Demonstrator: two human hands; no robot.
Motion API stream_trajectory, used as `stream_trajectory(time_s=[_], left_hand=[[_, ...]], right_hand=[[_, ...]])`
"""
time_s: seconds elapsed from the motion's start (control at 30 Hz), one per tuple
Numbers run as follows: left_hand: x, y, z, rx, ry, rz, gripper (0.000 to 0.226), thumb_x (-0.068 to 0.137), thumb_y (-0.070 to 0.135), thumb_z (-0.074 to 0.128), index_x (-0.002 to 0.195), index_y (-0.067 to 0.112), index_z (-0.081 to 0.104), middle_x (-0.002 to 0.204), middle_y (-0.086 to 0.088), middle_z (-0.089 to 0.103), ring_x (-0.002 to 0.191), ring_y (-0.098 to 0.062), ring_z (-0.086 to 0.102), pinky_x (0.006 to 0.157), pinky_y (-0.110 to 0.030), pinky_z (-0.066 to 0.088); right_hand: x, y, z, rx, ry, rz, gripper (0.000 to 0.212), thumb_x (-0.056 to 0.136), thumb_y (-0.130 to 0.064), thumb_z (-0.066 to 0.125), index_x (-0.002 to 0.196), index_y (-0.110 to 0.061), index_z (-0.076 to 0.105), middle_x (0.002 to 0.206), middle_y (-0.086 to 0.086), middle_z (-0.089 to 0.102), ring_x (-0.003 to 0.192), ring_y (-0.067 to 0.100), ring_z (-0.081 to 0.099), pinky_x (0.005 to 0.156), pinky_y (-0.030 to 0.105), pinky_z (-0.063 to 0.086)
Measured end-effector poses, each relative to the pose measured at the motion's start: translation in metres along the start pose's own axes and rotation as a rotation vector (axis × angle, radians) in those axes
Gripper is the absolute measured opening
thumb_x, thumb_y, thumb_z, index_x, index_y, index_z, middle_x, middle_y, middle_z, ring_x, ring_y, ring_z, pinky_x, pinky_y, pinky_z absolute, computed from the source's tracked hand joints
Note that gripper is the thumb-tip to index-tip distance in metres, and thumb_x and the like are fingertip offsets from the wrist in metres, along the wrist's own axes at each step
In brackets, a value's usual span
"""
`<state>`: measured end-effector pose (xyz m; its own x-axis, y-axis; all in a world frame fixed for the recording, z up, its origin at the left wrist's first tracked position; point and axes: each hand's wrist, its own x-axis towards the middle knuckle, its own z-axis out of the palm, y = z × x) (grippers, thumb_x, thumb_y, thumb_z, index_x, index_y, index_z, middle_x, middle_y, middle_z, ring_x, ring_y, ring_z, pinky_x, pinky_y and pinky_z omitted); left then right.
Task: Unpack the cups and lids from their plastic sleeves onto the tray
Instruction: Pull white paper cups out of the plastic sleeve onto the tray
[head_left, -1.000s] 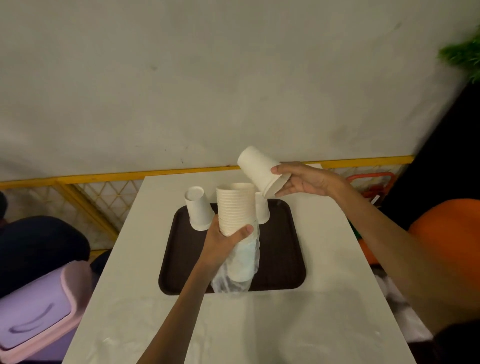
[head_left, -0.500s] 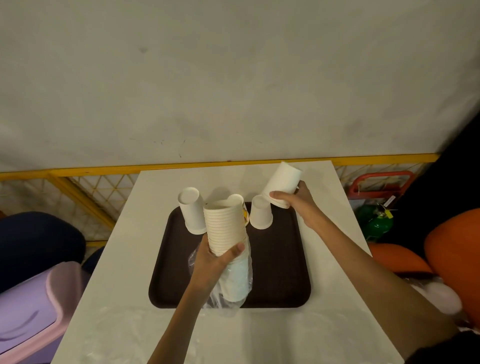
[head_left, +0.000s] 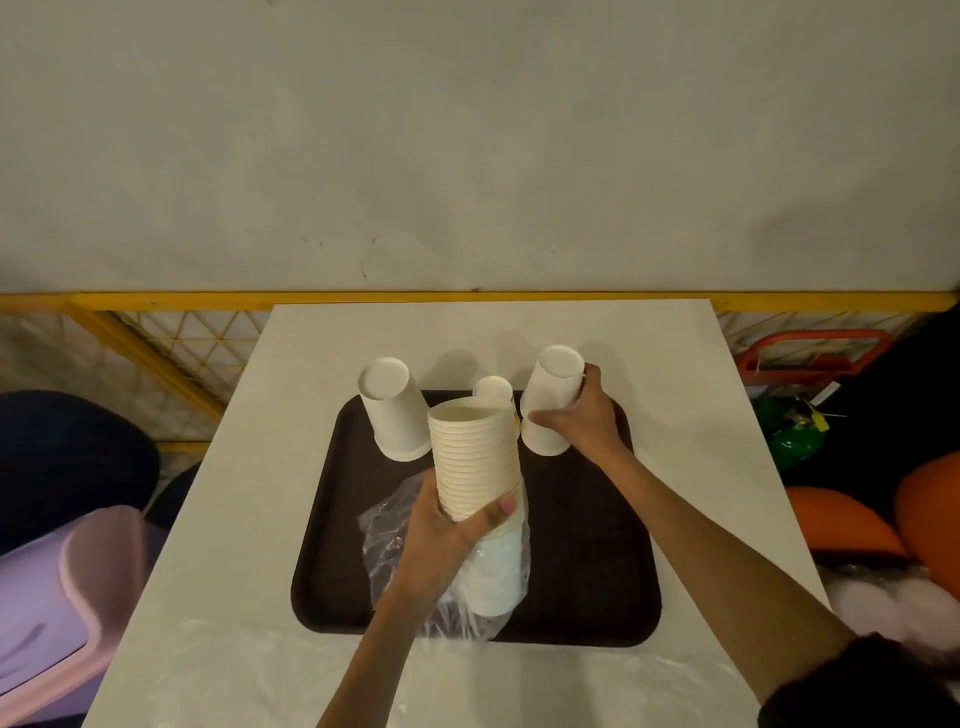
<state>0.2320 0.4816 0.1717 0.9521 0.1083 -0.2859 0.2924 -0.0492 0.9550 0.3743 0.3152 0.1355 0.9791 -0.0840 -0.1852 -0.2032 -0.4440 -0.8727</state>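
A dark brown tray (head_left: 592, 545) lies on the white table (head_left: 249, 519). My left hand (head_left: 447, 525) grips a tall stack of white paper cups (head_left: 475, 457), rims up, above the tray. The stack's lower part sits in a clear plastic sleeve (head_left: 395, 540) that hangs crumpled below my fingers. My right hand (head_left: 584, 415) holds a single upside-down cup (head_left: 550, 402) at the tray's back right, its rim on or just above the tray. Two more upside-down cups stand at the back: one at the left (head_left: 392, 410), one in the middle (head_left: 493, 389) partly hidden by the stack.
A yellow mesh fence (head_left: 156, 338) runs behind the table below a grey wall. A purple bin (head_left: 57, 597) stands at the left. At the right are an orange seat (head_left: 883, 519), a red frame (head_left: 810, 348) and a green object (head_left: 795, 436). Clear plastic (head_left: 545, 686) covers the table's front.
My right hand has turned the single cup upside down and lowered it from the air to the tray's back right corner. My left hand has kept its grip on the stack.
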Motion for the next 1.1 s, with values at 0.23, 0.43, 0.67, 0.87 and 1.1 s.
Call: stream_trajectory(time_s=[0.23, 0.43, 0.67, 0.87, 1.1], left_hand=[[0.003, -0.010, 0.003, -0.002, -0.039, -0.053, 0.089, 0.052, 0.049, 0.087, 0.125, 0.024, 0.041, 0.118, 0.003, 0.058, 0.106, -0.009, 0.058, 0.072, -0.012, 0.051], [0.001, -0.015, 0.006, 0.000, -0.056, -0.045, 0.100, 0.043, 0.054, 0.078, 0.130, 0.019, 0.042, 0.119, 0.003, 0.059, 0.109, -0.011, 0.058, 0.073, -0.011, 0.051], [-0.013, -0.011, 0.011, 0.041, -0.083, -0.023, 0.099, 0.045, 0.057, 0.080, 0.130, 0.021, 0.043, 0.120, 0.003, 0.060, 0.110, -0.011, 0.059, 0.081, -0.020, 0.053], [-0.029, 0.001, 0.011, 0.052, -0.075, -0.002, 0.091, 0.056, 0.046, 0.086, 0.131, 0.019, 0.042, 0.120, 0.004, 0.059, 0.111, -0.011, 0.057, 0.081, -0.018, 0.052], [-0.045, 0.003, 0.007, 0.082, -0.112, 0.002, 0.101, 0.044, 0.061, 0.079, 0.130, 0.024, 0.042, 0.120, 0.006, 0.059, 0.111, -0.010, 0.057, 0.089, -0.027, 0.053]], right_hand=[[0.008, 0.029, -0.006, -0.051, -0.049, 0.033, 0.104, 0.063, -0.015, 0.087, 0.142, -0.012, 0.020, 0.140, 0.011, 0.042, 0.129, 0.031, 0.042, 0.104, 0.046, 0.039], [-0.004, 0.025, -0.022, 0.085, 0.092, 0.022, 0.102, 0.076, -0.032, 0.078, 0.151, -0.022, 0.009, 0.156, 0.005, 0.020, 0.142, 0.024, 0.024, 0.111, 0.038, 0.026], [-0.035, -0.048, -0.043, 0.218, -0.009, -0.184, 0.045, 0.084, -0.041, 0.066, 0.123, -0.021, 0.053, 0.114, 0.006, 0.061, 0.105, 0.020, 0.059, 0.084, 0.022, 0.046], [-0.062, -0.106, -0.048, -0.151, -0.658, -0.089, 0.049, 0.087, -0.046, 0.060, 0.127, -0.020, 0.053, 0.118, -0.002, 0.057, 0.102, 0.011, 0.055, 0.070, 0.019, 0.045], [-0.084, -0.131, -0.051, -0.503, -0.822, -0.142, 0.047, 0.080, -0.048, 0.067, 0.115, -0.016, 0.065, 0.112, -0.002, 0.062, 0.106, 0.016, 0.058, 0.080, 0.024, 0.048]])
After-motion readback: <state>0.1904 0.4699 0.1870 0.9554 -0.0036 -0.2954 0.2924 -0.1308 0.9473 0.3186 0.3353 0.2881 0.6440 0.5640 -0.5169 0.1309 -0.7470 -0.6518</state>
